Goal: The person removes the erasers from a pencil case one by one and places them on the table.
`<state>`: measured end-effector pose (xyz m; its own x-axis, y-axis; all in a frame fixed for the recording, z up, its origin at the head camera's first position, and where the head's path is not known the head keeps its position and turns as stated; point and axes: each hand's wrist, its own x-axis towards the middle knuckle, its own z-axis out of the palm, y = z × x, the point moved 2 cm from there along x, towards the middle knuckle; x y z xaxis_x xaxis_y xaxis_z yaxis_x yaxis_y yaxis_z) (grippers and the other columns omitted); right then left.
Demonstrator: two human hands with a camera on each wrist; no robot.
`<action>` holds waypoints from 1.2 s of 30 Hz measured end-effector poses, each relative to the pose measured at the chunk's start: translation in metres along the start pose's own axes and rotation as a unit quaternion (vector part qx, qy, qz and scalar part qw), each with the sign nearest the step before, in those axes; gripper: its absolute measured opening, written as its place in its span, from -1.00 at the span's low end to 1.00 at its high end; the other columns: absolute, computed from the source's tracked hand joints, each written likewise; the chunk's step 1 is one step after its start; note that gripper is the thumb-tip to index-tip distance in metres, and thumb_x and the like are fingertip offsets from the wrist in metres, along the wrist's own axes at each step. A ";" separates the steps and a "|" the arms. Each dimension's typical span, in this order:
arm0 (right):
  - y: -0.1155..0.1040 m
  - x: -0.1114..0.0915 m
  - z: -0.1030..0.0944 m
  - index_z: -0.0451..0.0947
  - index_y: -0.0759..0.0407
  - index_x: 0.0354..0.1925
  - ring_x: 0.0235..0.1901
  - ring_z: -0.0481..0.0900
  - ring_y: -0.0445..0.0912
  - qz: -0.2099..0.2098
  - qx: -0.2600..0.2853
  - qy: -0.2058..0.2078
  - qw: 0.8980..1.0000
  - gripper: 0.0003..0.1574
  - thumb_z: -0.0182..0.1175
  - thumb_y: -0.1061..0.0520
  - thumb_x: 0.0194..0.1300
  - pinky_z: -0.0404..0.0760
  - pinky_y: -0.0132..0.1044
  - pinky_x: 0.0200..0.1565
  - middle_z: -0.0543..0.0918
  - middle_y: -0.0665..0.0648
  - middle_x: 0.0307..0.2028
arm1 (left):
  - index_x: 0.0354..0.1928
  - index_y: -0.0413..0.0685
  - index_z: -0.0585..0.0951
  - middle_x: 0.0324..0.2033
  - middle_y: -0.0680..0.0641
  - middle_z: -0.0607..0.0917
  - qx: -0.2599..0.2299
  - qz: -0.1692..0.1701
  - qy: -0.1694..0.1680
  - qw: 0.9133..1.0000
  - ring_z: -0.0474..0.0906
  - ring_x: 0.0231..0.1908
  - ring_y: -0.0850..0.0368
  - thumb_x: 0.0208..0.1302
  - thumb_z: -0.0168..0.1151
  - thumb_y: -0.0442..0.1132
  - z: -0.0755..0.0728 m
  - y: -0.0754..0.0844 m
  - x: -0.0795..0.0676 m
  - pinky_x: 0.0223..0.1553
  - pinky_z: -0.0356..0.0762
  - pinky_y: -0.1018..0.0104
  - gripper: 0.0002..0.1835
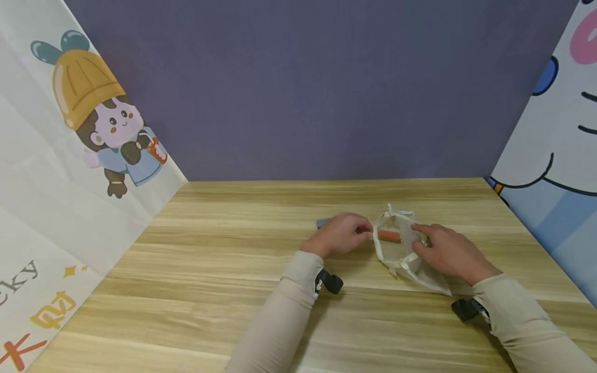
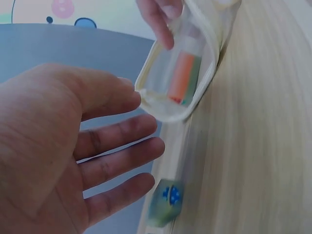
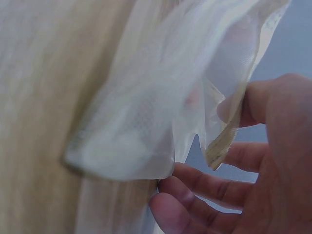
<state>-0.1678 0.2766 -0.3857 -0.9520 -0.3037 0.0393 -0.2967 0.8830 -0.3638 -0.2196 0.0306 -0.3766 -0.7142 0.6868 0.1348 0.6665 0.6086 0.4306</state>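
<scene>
On a wooden counter (image 1: 233,290), the right hand (image 1: 450,252) pinches the rim of an open mesh pouch (image 1: 402,248) holding an orange stick (image 1: 389,236). The left hand (image 1: 339,234), fingers relaxed and spread, touches the pouch's opposite edge. A small green block (image 2: 166,201) lies just behind it.

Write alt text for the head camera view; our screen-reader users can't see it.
Two hands work at a small white mesh pouch on a wooden table: the right hand holds its rim open while the left hand is at its mouth, where an orange stick shows. Cartoon-printed sheets stand at both sides.
</scene>
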 end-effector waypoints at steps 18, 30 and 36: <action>0.001 0.002 0.002 0.39 0.31 0.38 -0.36 0.51 -0.07 0.009 -0.008 -0.001 1.000 -0.33 0.03 -0.04 0.47 0.49 -0.07 -0.33 0.60 0.35 0.01 | -0.10 0.29 0.71 -0.27 0.31 0.60 0.091 -0.039 -0.003 0.995 0.43 -0.42 0.39 0.49 0.12 0.00 0.012 0.018 0.010 -0.43 0.40 0.44 -0.82; 0.000 0.001 -0.001 0.38 0.34 0.37 -0.38 0.51 -0.07 0.004 -0.009 -0.002 1.000 -0.32 0.03 -0.05 0.48 0.48 -0.07 -0.35 0.60 0.35 -0.01 | -0.06 0.34 0.70 0.01 0.27 0.60 0.133 -0.043 -0.004 0.990 0.48 -0.24 0.40 0.48 0.13 0.01 0.016 0.022 0.015 -0.33 0.44 0.42 -0.82; 0.000 0.001 0.000 0.38 0.32 0.38 -0.37 0.51 -0.07 0.009 -0.007 -0.001 1.000 -0.33 0.02 -0.04 0.48 0.48 -0.08 -0.35 0.60 0.35 0.00 | 0.03 0.34 0.70 -0.03 0.27 0.59 0.125 -0.048 -0.024 0.991 0.44 -0.29 0.39 0.48 0.14 0.00 0.019 0.022 0.015 -0.34 0.42 0.43 -0.78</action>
<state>-0.1688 0.2763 -0.3858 -0.9568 -0.2890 0.0307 -0.2809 0.8928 -0.3522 -0.2112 0.0619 -0.3821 -0.7699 0.6355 0.0581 0.6323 0.7475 0.2035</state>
